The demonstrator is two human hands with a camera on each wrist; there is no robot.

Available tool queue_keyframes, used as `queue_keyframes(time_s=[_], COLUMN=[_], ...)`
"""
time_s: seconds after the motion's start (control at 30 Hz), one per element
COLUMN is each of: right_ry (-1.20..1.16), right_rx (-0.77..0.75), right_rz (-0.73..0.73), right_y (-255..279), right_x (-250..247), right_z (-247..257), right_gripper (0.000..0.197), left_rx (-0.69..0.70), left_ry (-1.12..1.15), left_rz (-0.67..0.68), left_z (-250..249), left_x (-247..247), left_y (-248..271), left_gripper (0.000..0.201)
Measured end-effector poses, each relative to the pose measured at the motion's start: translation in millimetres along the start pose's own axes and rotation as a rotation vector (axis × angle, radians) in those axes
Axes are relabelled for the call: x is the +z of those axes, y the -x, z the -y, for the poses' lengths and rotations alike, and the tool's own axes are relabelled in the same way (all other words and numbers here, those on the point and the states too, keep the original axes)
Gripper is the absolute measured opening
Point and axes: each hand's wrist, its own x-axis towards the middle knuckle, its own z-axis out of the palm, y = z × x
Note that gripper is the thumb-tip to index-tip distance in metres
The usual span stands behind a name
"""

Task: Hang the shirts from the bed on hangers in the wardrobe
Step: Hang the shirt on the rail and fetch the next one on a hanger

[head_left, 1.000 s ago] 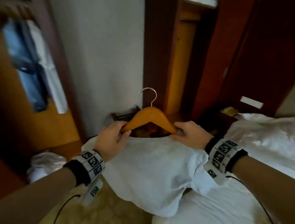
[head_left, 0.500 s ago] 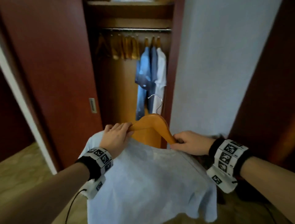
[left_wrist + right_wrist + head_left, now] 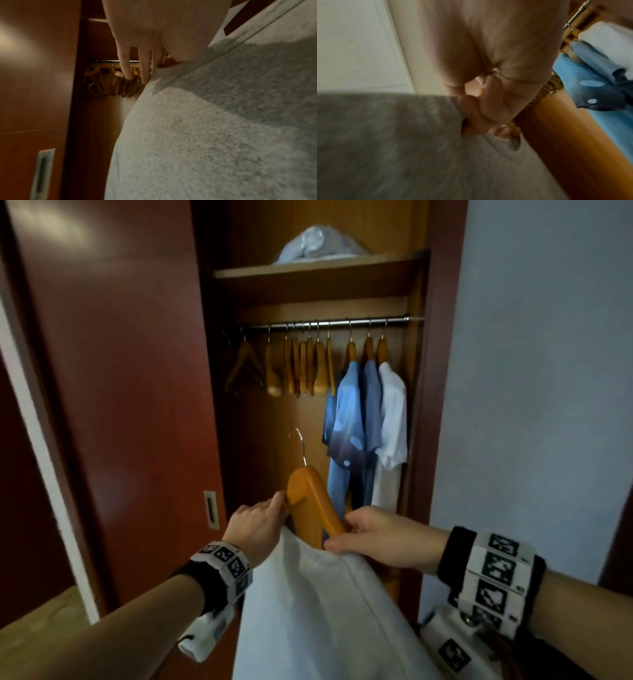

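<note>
Nearest, 2 forearms reaching forward, each with a black wristband and white marker-printed blocks. Draped between them, a pale grey-white shirt (image 3: pixel 308 604), hanging down out of the bottom of the head view, collar end up on a wooden hanger (image 3: pixel 313 508).

Left hand (image 3: pixel 255 523) at the hanger's left shoulder, fingers curled on the wood and the shirt's edge; from the left wrist view, 2 fingers (image 3: pixel 126 67) extending loosely past the fabric, the others tucked out of sight against it. Right hand (image 3: pixel 373 537) clamped on the hanger's right arm, thumb and fingers pinching wood and shirt fabric together; confirmed close up in the right wrist view, thumb pressed on the cloth. Hanger tilted, its left end higher, metal hook (image 3: pixel 298 445) standing up, free of the rail, in front of the open wardrobe.

Left of the hands, a dark red sliding door (image 3: pixel 120 405) with a recessed metal pull (image 3: pixel 211 510).

Beyond, inside the wardrobe (image 3: pixel 419 405): a metal rail (image 3: pixel 329 322) across the top. On its left half, a cluster of bare wooden hangers (image 3: pixel 301 368). On its right half, 3 hung shirts side by side: a blue patterned shirt (image 3: pixel 347 436), a second blue shirt (image 3: pixel 371 405) just behind it, then a white shirt (image 3: pixel 392 422) nearest the wardrobe's right wall.

Above the rail, a wooden shelf (image 3: pixel 318 270) carrying a crumpled pale bundle (image 3: pixel 318 244). Far right, a plain white wall (image 3: pixel 541 371).
</note>
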Motion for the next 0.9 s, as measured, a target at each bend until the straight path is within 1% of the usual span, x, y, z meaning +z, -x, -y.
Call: queue_keyframes(time_s=[0.13, 0.2, 0.23, 0.27, 0.33, 0.4, 0.47, 0.57, 0.67, 0.83, 0.9], right_ry=[-0.239, -0.316, -0.344, -0.359, -0.385, -0.411, -0.428, -0.438, -0.460, -0.406, -0.391], right_rx=[-0.024, -0.023, -0.025, -0.026, -0.021, -0.023, -0.019, -0.005, 0.006, 0.095, 0.128], right_rz=[-0.218, -0.327, -0.359, -0.386, -0.429, -0.479, -0.547, -0.652, -0.730, -0.763, -0.751], right_y=[-65, -93, -109, -117, -146, -176, -207, -246, -272, -299, -305], right_x=[-48, -69, -80, -84, -102, -120, -138, -161, -177, -192, -197], right_z=[-3, -5, -8, -5, -4, -1, 3, 9, 13, 12, 9], right_gripper=[0.032, 0.028, 0.026, 0.024, 0.020, 0.022, 0.024, 0.025, 0.024, 0.033, 0.029], left_rx=[-0.011, -0.048, -0.055, -0.056, -0.030, -0.001, 0.031, 0.082, 0.152, 0.281, 0.339], left_ry=[0.016, 0.043, 0.053, 0.056, 0.037, 0.021, 0.003, -0.038, -0.124, -0.233, -0.286], left_rz=[-0.029, -0.018, -0.005, 0.010, 0.037, 0.035, 0.017, -0.044, -0.081, -0.080, -0.103], left_z=[-8, -13, -14, -13, -11, -9, -8, -7, -4, 3, 9], left_x=[2, 6, 8, 7, 9, 6, 3, -1, -6, -7, -6], left_y=[-110, -156, -178, -191, -233, -269, -299, -335, -365, -410, -428], left_gripper=[0.020, 0.017, 0.018, 0.026, 0.050, 0.069, 0.078, 0.075, 0.075, 0.077, 0.078])
